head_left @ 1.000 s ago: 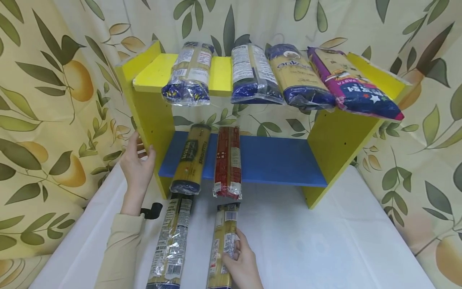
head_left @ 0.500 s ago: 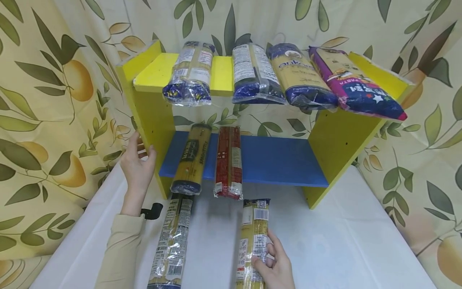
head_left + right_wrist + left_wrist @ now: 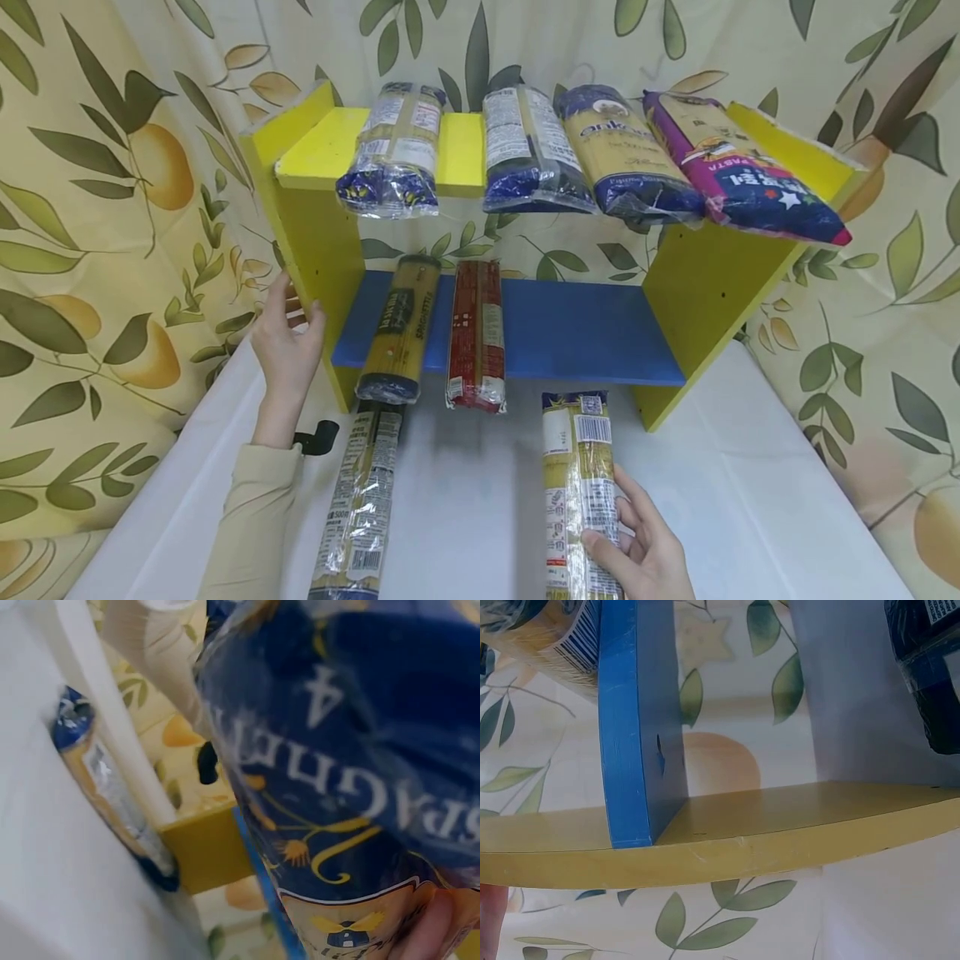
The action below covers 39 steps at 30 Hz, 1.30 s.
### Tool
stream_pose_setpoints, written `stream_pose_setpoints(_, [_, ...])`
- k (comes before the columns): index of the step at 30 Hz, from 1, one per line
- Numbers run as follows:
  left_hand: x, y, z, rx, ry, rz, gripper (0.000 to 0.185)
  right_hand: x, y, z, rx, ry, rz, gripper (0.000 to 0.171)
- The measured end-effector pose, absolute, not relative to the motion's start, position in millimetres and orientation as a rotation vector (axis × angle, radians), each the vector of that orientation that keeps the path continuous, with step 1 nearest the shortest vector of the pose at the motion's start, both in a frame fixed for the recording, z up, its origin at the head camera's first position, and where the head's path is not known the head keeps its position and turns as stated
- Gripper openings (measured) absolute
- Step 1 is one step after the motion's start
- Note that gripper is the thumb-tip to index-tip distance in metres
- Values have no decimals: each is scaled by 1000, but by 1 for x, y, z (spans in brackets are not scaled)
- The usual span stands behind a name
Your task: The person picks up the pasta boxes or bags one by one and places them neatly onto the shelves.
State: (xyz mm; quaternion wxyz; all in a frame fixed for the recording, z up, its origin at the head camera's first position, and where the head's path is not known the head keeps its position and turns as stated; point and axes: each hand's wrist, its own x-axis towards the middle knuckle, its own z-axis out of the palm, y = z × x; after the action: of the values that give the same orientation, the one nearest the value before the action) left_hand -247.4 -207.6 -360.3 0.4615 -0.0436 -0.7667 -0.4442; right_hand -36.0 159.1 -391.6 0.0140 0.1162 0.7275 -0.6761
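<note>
My right hand (image 3: 645, 542) grips a pack of spaghetti (image 3: 577, 475), thumb on its front and fingers at its right side. The pack is held upright in front of the shelf unit, below the blue board, its lower end cut off by the frame. In the right wrist view the pack's blue end (image 3: 315, 765) reads "Spaghetti 4", with a fingertip (image 3: 431, 926) against its yellow part. My left hand (image 3: 288, 342) holds the front edge of the yellow left side panel (image 3: 311, 242), fingers outside it and thumb toward the front. A sliver of that hand shows in the left wrist view.
On the blue middle board (image 3: 585, 329) lie a yellow spaghetti pack (image 3: 401, 325) and a red pack (image 3: 477, 333). Several pasta packs, including a purple one (image 3: 742, 167), line the yellow top board (image 3: 461, 154). Another long pack (image 3: 360, 508) lies on the white cloth at lower left.
My right hand has carried the spaghetti pack to the right and slightly upward, away from the pack at lower left. My left hand stays at the side panel.
</note>
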Motion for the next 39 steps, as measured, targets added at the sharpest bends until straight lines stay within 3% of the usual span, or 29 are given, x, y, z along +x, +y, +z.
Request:
stream_pose_setpoints(6, [-248, -211, -359, -97, -1890, -1081, 43, -57, 166, -366, 182, 2186, -2202, 73])
stream_pose_setpoints(14, [-247, -214, -359, -96, -1900, -1079, 43, -111, 170, -345, -153, 2142, -2297, 72])
stream_pose_setpoints(30, [-244, -214, -357, -107, -1918, -1054, 42, -241, 174, -333, -184, 2124, -2143, 71])
stream_pose_setpoints(39, [-248, -211, -359, -122, -1927, -1057, 44, -281, 171, -340, -172, 2234, -2052, 66])
